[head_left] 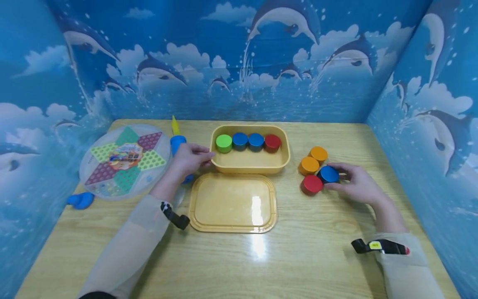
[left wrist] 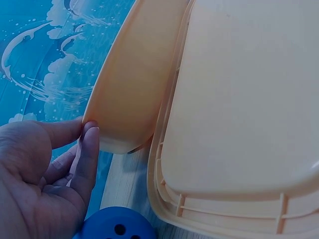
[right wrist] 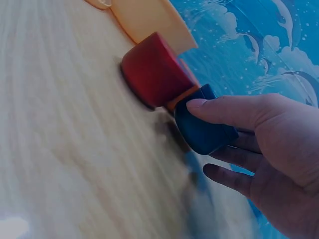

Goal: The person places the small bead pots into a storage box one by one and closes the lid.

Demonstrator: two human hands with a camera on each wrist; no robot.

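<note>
My left hand pinches the left rim of a yellow plastic box between thumb and fingers. Inside that box a green cylinder, two blue cylinders and a red cylinder stand in a row along the back. Over on the right, my right hand grips another blue cylinder, thumb on one side and fingers on the other. Close around it are a second red cylinder and two orange cylinders. In the right wrist view the held blue cylinder looks tilted.
A yellow lid lies flat in front of the box. To the left are a round Chinese checkers board, a blue tool with a yellow tip and a small blue piece. Dolphin-print walls enclose the table.
</note>
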